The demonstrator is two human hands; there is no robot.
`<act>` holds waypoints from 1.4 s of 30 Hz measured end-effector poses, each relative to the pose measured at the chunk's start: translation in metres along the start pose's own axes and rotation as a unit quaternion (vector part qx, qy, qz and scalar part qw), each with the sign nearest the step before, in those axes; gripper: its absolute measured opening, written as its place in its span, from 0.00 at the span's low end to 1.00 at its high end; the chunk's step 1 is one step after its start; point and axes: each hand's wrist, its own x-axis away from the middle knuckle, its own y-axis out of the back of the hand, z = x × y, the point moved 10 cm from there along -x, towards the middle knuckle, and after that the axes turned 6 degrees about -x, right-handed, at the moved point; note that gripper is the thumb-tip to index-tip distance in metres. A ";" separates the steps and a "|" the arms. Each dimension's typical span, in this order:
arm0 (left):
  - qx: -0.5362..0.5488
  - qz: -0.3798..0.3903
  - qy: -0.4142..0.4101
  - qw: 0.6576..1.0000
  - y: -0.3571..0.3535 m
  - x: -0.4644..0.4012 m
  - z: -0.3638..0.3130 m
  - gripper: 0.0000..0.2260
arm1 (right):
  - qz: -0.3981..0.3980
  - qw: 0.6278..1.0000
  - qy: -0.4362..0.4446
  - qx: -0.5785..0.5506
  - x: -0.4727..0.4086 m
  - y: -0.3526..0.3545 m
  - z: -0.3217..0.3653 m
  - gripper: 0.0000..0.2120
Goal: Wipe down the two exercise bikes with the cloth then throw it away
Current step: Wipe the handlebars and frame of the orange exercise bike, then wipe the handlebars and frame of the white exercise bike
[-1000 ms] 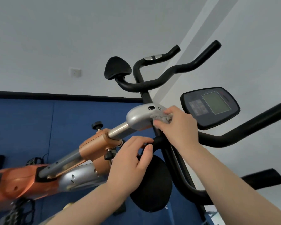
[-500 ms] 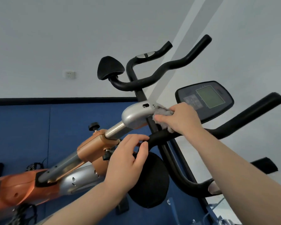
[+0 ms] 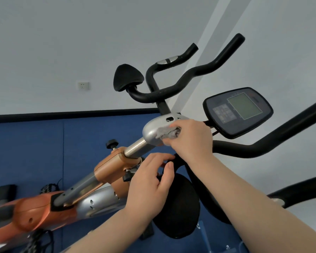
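Two hands are at work on the nearer exercise bike [image 3: 106,172]. Your right hand [image 3: 192,141] has its fingers curled around the grey cloth [image 3: 167,133], pressing it against the silver cap [image 3: 153,128] at the top of the handlebar post. Your left hand [image 3: 150,185] sits just below, thumb and fingers bent around the black handlebar [image 3: 244,148] where it meets the post, likely steadying the frame. The cloth looks small, soft and light, so it should bunch and mould to the rounded cap; keep it wadded in the fingers as it is, since a loose edge could snag on the slot in the cap or the adjustment knob [image 3: 112,143]. The console [image 3: 237,111] with its screen probably wants a gentler touch. A second handlebar [image 3: 181,83] and seat [image 3: 127,76] stand beyond, presumably the other bike.
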 end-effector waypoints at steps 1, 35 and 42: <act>-0.002 0.001 0.000 1.000 0.000 0.000 0.000 0.14 | -0.006 0.999 -0.016 -0.030 0.002 0.006 -0.008 0.17; -0.115 -0.103 0.117 0.981 0.111 0.045 0.033 0.09 | -0.044 0.951 0.021 -0.306 0.123 0.026 0.024 0.18; -0.242 -0.186 0.151 0.940 0.198 0.135 0.040 0.08 | 0.047 0.925 0.078 -0.368 0.142 -0.010 0.099 0.17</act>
